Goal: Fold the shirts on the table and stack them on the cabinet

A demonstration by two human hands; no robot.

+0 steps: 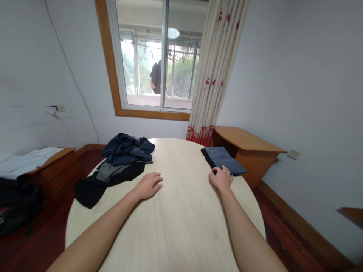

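On the left of the round table [181,226] lies a crumpled pile of clothes: a dark navy garment [127,149] on top, grey cloth [109,172] and a black garment [92,189] below. My left hand [149,185] rests on the bare tabletop just right of that pile, fingers apart and holding nothing. At the table's right edge, a folded blue-grey garment [224,156] lies over folded black cloth [208,158]. My right hand [222,177] touches the near edge of this folded stack, its fingers spread rather than wrapped round it.
Beyond the table stand a window [161,75] and a curtain [217,68] with red flowers. A wooden desk [246,139] is close behind the folded stack. At far left, a low drawer cabinet [59,170] carries white cloth [25,162], with a black bag [19,204] beside it.
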